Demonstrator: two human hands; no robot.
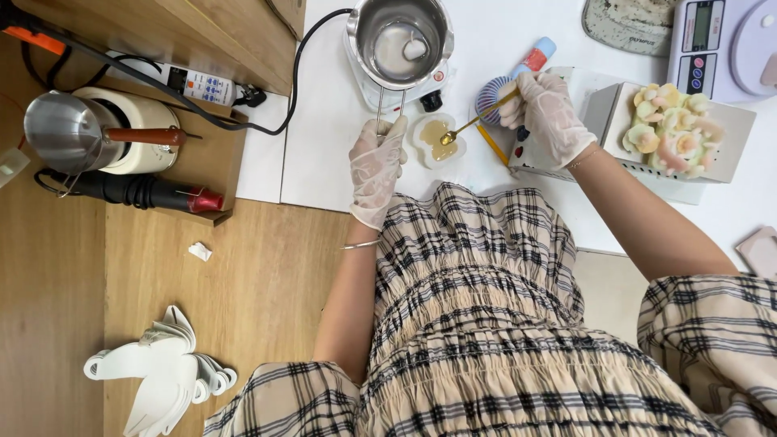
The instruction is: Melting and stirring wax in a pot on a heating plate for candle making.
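Your left hand (pixel 376 166) is clamped on the wire handle of the steel melting pot (pixel 398 36), which sits on its small heater at the far side. Stay on that handle; the bowl likely runs hot and its liquid could slosh. Your right hand (pixel 549 113) pinches the thin gold spoon (pixel 477 121) over the small white mould (pixel 435 139), which looks light and easily nudged.

metal pots (pixel 401 36): 2; gold spoons (pixel 477 121): 1; gloved hands (pixel 376 166): 2; scales (pixel 724 44): 1; white moulds (pixel 437 139): 1
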